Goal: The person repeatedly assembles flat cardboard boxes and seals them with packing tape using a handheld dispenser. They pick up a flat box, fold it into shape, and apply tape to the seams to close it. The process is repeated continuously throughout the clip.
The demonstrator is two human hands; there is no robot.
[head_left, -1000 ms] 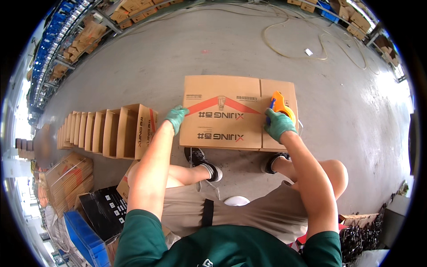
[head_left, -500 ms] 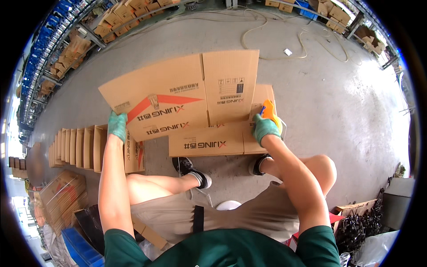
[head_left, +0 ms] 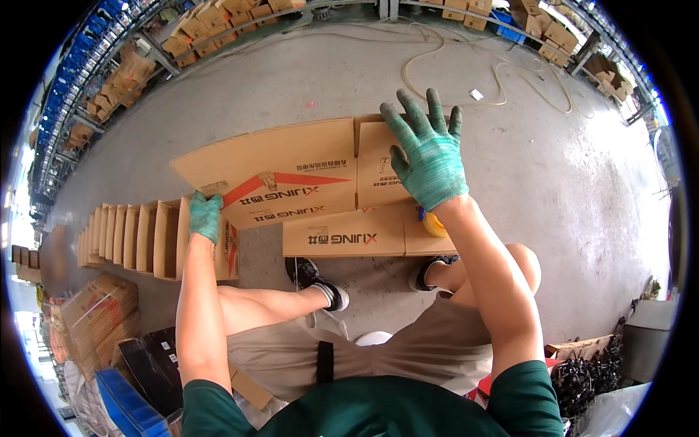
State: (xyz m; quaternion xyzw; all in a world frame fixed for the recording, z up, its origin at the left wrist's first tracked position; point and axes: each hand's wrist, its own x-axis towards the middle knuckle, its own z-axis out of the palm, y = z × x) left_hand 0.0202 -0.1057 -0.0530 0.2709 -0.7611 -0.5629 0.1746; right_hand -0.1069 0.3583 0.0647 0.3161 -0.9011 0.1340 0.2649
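In the head view a flattened brown carton (head_left: pixel 298 153) with a red printed band is held tilted in front of me. My left hand (head_left: pixel 206 216), in a green glove, grips its lower left edge. My right hand (head_left: pixel 431 160), gloved alike, is open with fingers spread over the carton's right panel, fingertips reaching past its far edge. Beneath is another carton (head_left: pixel 342 234) lying in front of my feet. On its right part rests a yellow tape dispenser (head_left: pixel 435 224), partly hidden by my right wrist.
A row of upright cartons (head_left: pixel 145 240) stands to the left. Flat cardboard (head_left: pixel 98 313) and a blue bin (head_left: pixel 127 404) lie at the lower left. Shelves with small boxes (head_left: pixel 211 29) line the far side. A hose (head_left: pixel 502 80) trails over the floor. Dark parts (head_left: pixel 582 375) sit lower right.
My right hand has let go of the tape dispenser, which now lies on the lower carton. That hand has moved up and opened over the held carton, whose far edge has dropped toward me.
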